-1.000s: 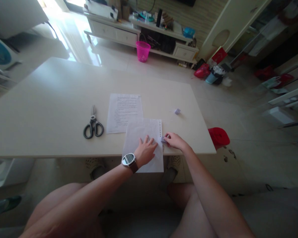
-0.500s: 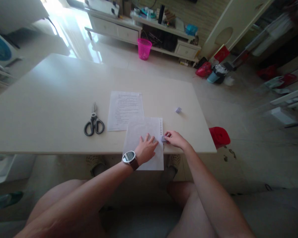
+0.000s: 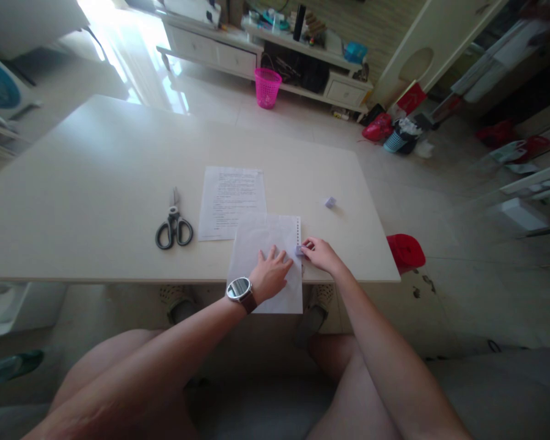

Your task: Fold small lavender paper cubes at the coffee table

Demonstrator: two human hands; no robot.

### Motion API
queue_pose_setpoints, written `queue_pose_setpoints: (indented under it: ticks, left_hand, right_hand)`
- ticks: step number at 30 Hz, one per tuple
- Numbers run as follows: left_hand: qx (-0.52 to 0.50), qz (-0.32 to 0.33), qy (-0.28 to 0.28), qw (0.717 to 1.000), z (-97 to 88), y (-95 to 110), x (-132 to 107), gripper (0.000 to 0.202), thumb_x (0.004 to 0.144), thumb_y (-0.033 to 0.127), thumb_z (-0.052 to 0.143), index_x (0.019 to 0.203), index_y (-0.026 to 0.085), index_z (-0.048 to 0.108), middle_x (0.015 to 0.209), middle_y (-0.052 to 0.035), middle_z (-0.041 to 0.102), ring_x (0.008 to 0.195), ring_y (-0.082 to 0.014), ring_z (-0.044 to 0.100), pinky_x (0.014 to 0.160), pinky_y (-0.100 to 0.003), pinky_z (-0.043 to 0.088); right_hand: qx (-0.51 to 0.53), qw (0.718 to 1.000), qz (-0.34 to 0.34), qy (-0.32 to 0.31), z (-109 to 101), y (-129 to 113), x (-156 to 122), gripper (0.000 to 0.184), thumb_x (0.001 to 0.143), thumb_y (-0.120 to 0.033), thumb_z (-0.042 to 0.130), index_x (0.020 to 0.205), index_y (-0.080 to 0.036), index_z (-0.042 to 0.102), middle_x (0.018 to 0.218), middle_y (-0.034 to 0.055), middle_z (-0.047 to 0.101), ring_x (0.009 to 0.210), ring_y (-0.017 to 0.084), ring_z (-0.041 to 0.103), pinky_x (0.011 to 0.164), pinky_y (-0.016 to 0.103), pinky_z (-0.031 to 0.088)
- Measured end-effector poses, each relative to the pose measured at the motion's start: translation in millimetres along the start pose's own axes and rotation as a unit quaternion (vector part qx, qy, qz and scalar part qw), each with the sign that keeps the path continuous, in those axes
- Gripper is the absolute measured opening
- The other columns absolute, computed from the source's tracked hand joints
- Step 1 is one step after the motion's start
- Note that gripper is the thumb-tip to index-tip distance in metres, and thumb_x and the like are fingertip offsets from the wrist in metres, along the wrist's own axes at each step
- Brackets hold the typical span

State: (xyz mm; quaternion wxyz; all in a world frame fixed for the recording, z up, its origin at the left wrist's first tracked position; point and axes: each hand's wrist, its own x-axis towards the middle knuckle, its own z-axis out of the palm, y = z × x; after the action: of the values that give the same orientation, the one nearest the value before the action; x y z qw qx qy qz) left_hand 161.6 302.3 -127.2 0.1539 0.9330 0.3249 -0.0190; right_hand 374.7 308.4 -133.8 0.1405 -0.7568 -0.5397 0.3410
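Observation:
A blank white sheet of paper (image 3: 256,238) lies at the table's front edge, its lower part sticking out past it. A row of small dark holes runs down the upper part of its right edge. My left hand (image 3: 272,272), with a watch on the wrist, rests on the sheet with fingers spread. At the sheet's right edge, just below the row of holes, my right hand (image 3: 319,253) pinches a small pale lilac piece (image 3: 299,250); its kind is too small to make out. Under the blank sheet's top left corner lies a printed sheet (image 3: 231,195).
Scissors (image 3: 174,227) with black handles lie left of the papers, blades pointing away. A small pale folded piece (image 3: 330,202) sits on the right of the white table (image 3: 96,183). Beyond it stand a pink basket (image 3: 267,89) and a low cabinet. Something red (image 3: 406,253) stands past the right edge.
My right hand and the small lilac piece have shifted slightly up along the sheet's right edge. My left hand stays pressed on the paper.

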Motion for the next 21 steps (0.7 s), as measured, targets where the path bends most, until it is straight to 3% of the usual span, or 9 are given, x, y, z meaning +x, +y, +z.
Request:
queue_pose_setpoints:
  ticks: [7,15,21]
  left_hand:
    - [0.002,-0.001,-0.006,1.0,-1.2,0,0,0.052,0.089,0.028,0.066,0.137,0.021,0.05,0.145,-0.017,0.047,0.143,-0.0448,0.032,0.107,-0.073,0.037]
    - [0.004,0.0,-0.004,1.0,-2.8,2,0,0.049,0.088,0.028,0.067,0.134,0.02,0.051,0.143,-0.0169,0.048,0.143,-0.0441,0.032,0.106,-0.072,0.038]
    - [-0.014,-0.013,0.014,1.0,-5.9,1,2,0.052,0.088,0.022,0.064,0.137,0.02,0.046,0.135,-0.0155,0.055,0.138,-0.0381,0.038,0.108,-0.064,0.039]
  right_hand:
    - [0.054,0.998,0.024,-0.005,3,-1,5,0.007,0.09,-0.023,0.064,0.094,-0.017,0.066,0.084,0.0027,0.07,0.066,0.011,0.061,0.065,0.021,0.046]
    - [0.195,0.977,0.082,-0.035,0,-2,7,0.014,0.084,-0.02,0.073,0.088,-0.015,0.061,0.075,-0.0011,0.063,0.059,0.009,0.058,0.059,0.021,0.047]
    - [0.234,0.964,0.123,-0.04,-4,-11,7,0.021,0.077,-0.016,0.079,0.083,-0.016,0.059,0.067,-0.0028,0.062,0.054,0.009,0.055,0.054,0.02,0.044]
